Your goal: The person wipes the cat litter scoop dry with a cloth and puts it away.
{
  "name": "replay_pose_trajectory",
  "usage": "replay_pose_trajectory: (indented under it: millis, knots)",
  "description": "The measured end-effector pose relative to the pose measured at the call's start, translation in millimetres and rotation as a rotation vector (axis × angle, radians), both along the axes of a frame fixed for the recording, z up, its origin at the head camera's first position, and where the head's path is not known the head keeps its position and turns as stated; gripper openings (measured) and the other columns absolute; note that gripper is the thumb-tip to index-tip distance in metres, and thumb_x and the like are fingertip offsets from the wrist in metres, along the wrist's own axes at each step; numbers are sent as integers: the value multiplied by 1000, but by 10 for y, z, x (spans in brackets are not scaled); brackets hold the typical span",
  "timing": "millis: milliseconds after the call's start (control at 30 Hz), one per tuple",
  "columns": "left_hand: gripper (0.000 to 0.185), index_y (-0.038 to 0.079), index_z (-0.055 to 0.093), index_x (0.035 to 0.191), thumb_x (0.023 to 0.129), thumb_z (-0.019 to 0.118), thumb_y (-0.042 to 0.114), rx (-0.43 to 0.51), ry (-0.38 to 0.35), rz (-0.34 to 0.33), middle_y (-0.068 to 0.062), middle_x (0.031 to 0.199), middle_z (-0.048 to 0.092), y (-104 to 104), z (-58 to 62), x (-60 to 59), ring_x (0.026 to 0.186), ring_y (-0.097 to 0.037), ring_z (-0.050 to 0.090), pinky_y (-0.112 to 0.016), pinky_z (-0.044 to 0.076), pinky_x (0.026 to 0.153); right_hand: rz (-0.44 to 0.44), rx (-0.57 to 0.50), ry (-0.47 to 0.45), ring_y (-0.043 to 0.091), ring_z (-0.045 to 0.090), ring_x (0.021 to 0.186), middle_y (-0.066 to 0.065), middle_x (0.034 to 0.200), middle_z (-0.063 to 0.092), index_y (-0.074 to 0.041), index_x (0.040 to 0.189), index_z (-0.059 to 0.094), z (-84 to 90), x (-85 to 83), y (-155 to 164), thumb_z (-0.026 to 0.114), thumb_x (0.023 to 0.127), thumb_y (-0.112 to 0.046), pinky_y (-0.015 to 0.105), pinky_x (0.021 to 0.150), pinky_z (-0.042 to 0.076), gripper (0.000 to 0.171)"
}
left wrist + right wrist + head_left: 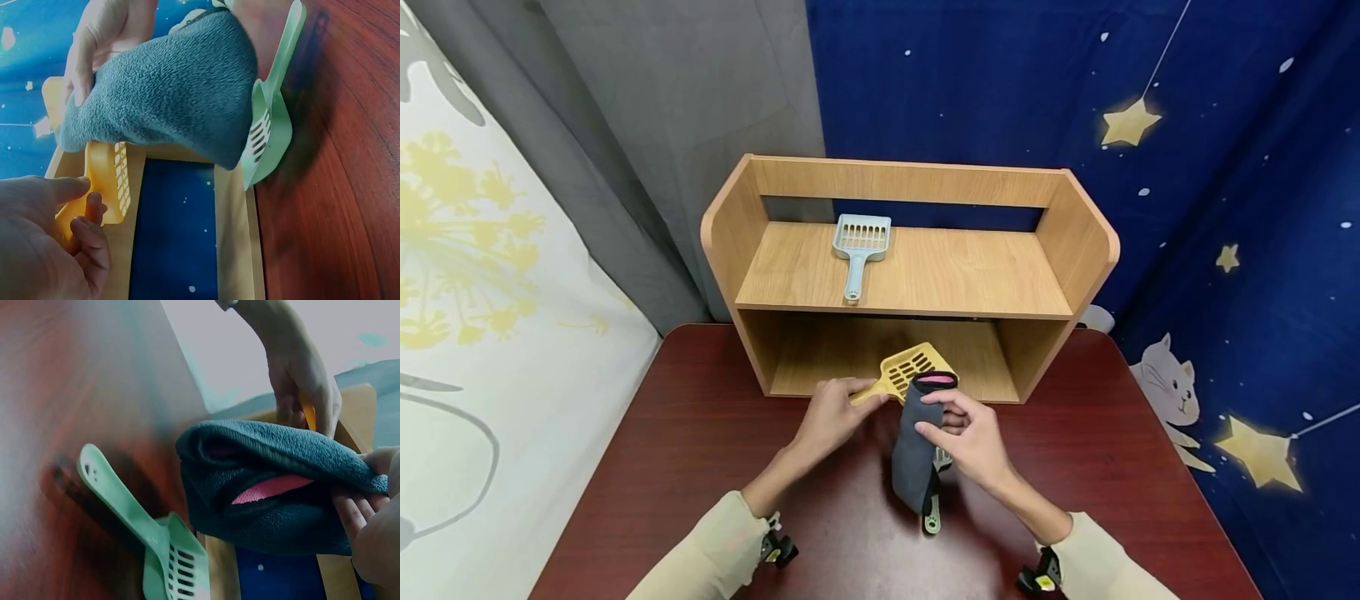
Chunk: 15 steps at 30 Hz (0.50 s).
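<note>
My left hand (833, 417) pinches the handle of a yellow slotted litter scoop (917, 360) between thumb and fingers. The scoop's head is up in front of the lower shelf. A folded grey cloth (913, 450) with black edging hangs from my right hand (973, 437), thumb on one side and fingers on the other. Pink shows inside its folds in the right wrist view. The cloth overlaps part of the yellow scoop. Below it, a green litter scoop (122, 494) lies on the table, mostly hidden in the head view.
A wooden two-tier shelf (906, 310) stands at the back of the dark red table (715, 450). On its upper board lies a light blue litter scoop (861, 248), handle toward the front. Curtains (970, 92) hang behind and at both sides.
</note>
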State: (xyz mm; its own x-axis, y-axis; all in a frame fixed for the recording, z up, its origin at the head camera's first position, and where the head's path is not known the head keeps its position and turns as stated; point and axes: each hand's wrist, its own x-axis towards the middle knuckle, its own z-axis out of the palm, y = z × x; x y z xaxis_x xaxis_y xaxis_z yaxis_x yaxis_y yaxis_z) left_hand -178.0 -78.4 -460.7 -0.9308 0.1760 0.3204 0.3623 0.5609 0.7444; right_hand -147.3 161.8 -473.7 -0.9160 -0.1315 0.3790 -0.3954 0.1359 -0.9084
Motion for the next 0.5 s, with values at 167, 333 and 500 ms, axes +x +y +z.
replay_pose_trajectory:
  millis: [167, 333, 500]
  knots:
    - [27, -1, 82, 111, 90, 85, 15, 36, 35, 5, -16, 107, 80, -33, -12, 21, 97, -25, 78, -44, 61, 79, -116, -15, 24, 4, 60, 70, 1, 79, 71, 1, 112, 76, 30, -128, 118, 88, 81, 6, 18, 67, 56, 33]
    - [26, 0, 83, 111, 90, 85, 15, 36, 37, 12, -15, 106, 80, -88, -27, 35, 95, -21, 77, -40, 61, 77, -215, -49, 54, 5, 56, 66, 1, 76, 66, 1, 111, 77, 97, -259, 261, 88, 78, 11, 14, 63, 50, 36]
    - [27, 0, 82, 112, 89, 85, 14, 42, 61, 10, -15, 105, 80, -86, -36, 32, 89, -18, 76, -35, 59, 74, -171, -78, 40, 3, 63, 68, 8, 82, 72, 3, 113, 76, 146, -205, 151, 86, 79, 12, 16, 64, 55, 37]
